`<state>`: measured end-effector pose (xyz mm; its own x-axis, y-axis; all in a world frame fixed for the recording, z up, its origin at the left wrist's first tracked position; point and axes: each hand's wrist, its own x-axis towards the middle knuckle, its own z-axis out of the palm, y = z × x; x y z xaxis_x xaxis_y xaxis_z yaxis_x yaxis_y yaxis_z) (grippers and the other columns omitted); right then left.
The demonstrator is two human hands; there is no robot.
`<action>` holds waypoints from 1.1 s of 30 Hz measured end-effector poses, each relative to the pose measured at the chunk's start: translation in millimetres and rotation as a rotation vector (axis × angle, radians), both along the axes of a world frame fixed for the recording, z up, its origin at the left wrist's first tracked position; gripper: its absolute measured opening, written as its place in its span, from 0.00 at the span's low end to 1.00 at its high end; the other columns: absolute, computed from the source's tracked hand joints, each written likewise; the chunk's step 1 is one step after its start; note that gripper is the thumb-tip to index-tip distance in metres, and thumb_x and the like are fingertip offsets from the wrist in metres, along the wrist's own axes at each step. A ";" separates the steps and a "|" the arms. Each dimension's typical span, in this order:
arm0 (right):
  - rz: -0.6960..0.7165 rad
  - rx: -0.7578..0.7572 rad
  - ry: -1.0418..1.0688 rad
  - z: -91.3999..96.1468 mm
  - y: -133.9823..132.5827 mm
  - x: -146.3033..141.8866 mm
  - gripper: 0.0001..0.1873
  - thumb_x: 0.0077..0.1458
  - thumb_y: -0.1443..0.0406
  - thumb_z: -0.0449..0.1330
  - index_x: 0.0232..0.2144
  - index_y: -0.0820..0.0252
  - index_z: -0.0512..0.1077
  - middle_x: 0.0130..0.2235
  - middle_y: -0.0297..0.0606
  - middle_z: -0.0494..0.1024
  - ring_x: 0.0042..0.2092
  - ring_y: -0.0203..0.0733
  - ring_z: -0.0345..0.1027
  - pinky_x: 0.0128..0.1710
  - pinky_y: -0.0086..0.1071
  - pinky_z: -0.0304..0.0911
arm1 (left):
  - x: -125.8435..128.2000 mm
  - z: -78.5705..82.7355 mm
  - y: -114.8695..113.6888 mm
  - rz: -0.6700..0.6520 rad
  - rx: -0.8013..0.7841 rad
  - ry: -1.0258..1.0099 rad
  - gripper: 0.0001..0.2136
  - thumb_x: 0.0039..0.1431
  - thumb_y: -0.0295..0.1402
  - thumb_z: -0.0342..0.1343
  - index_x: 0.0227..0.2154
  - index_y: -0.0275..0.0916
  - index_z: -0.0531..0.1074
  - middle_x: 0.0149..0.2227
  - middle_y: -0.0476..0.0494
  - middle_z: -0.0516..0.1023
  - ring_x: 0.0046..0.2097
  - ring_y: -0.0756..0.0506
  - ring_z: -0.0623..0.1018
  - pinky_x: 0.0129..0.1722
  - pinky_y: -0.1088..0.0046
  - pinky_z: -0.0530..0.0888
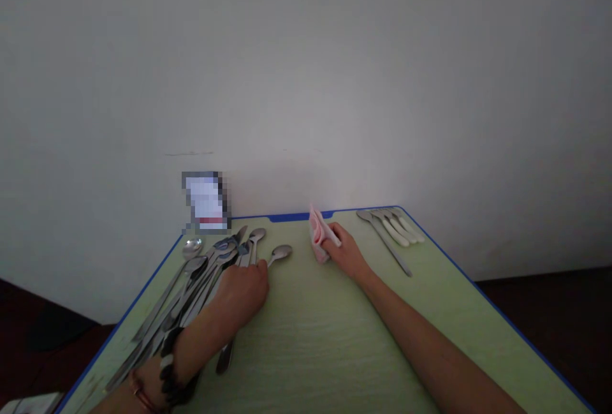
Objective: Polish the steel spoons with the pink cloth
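My left hand (241, 296) rests on the green table (335, 344) with its fingers curled around the handle of a metal spoon (278, 254) whose bowl points away from me. It lies at the right edge of a pile of several metal spoons (191, 286) spread over the table's left side. My right hand (345, 251) is near the far edge, its fingers closed on a folded pink cloth (319, 233) held upright. A beaded bracelet sits on my left wrist.
Several spoons, some with white handles (394, 229), lie in a neat row at the far right corner. A blurred white item (206, 202) stands at the far left edge against the pale wall. The table has a blue rim (296, 215); dark floor lies on both sides.
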<state>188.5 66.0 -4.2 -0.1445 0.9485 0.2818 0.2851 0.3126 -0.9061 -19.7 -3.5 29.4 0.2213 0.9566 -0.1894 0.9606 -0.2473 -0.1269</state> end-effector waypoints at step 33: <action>0.176 -0.387 0.566 -0.1 14.8 11.9 0.12 0.44 0.62 0.50 0.33 0.59 0.67 0.34 0.41 0.76 0.39 0.44 0.70 0.41 0.38 0.65 | 29.7 -36.0 -3.7 0.192 -0.406 -1.445 0.16 0.62 0.46 0.39 0.41 0.40 0.60 0.14 0.60 0.62 0.14 0.52 0.59 0.14 0.81 0.57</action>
<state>200.4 80.8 -4.3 -0.2361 0.9717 0.0064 -0.2880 -0.0637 -0.9555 10.0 -7.2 -6.6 0.3243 0.9296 -0.1750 0.2167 0.1071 0.9703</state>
